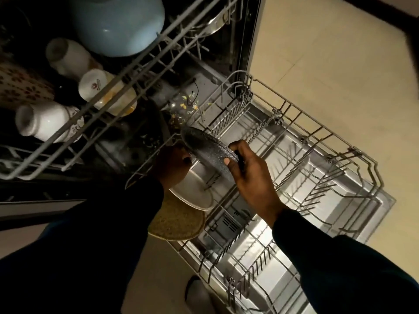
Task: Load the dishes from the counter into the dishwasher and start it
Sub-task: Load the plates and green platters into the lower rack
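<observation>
My right hand (251, 175) grips a dark speckled plate (205, 148) on its edge above the pulled-out lower rack (317, 168) of the open dishwasher. My left hand (172, 166) touches the plate's near rim. Under it a white plate (195, 193) and a brown speckled plate (176, 220) stand tilted at the rack's left end. The upper rack (127, 80) holds a pale blue bowl (118, 23), white cups (68, 55) and mugs (43, 120), and a floral bowl (20, 87).
The lower rack's tines (317, 189) to the right carry nothing. A metal pan (213, 23) sits at the back of the machine. Beige floor tiles (328, 64) lie to the right of the open door (383, 200). My foot (199, 295) is near the door's edge.
</observation>
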